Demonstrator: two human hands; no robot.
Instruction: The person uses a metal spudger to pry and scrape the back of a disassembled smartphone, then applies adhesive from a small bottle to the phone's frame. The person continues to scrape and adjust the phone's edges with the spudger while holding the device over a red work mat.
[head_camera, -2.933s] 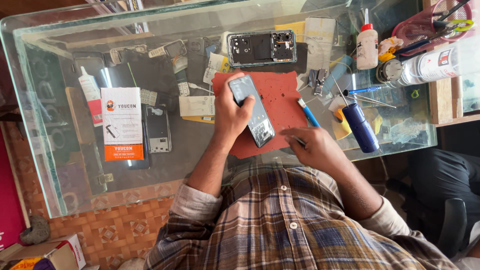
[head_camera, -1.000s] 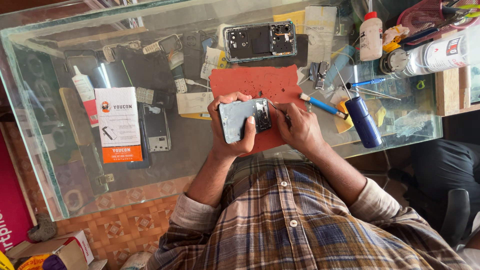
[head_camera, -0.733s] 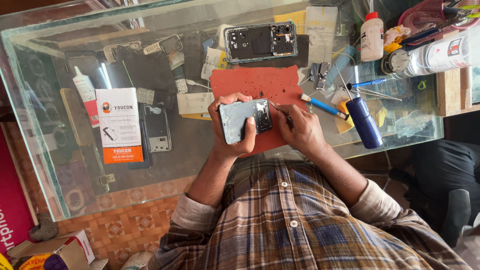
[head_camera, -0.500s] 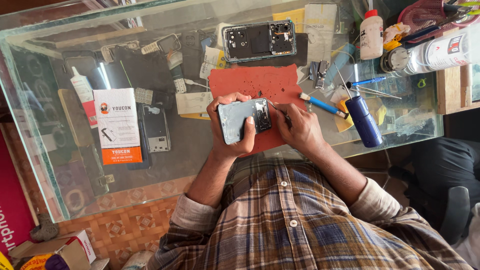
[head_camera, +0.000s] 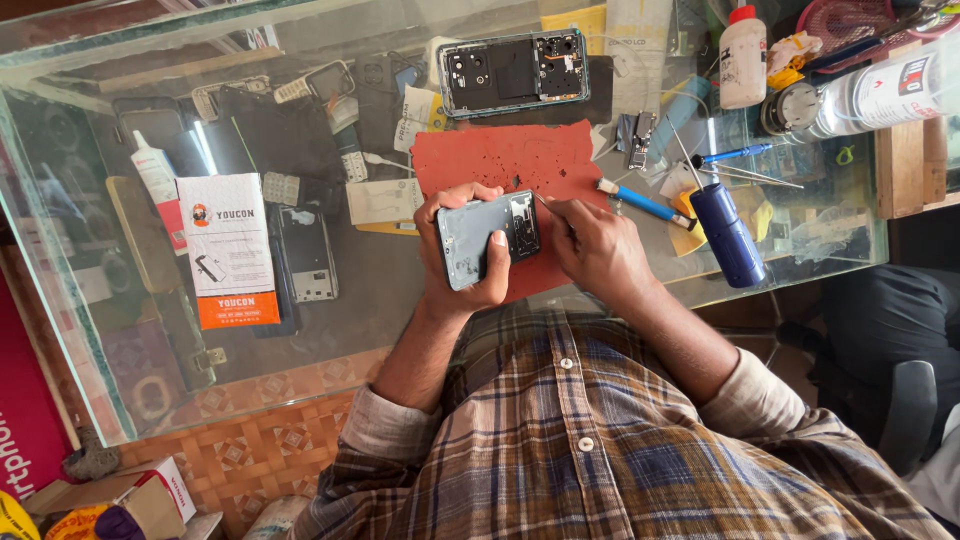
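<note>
Left hand (head_camera: 462, 262) wrapped around an opened phone (head_camera: 487, 238), fingers closed on its edges, held just above the red mat (head_camera: 500, 162) on the glass surface (head_camera: 400, 330). Right hand (head_camera: 598, 245) pinched shut on a thin tool, tip at the phone's exposed end; kind of tool too small to tell.

Risks, as a judgement: a slip of the tip scratching the board or tearing a flex; tiny parts dropping off the mat and rolling away; an elbow knocking the dark blue cylinder (head_camera: 727, 233) beside.

Containers: white bottle with red cap (head_camera: 742, 57), contents unseen; large clear bottle (head_camera: 870, 95) lying on its side, contents unclear.
</note>
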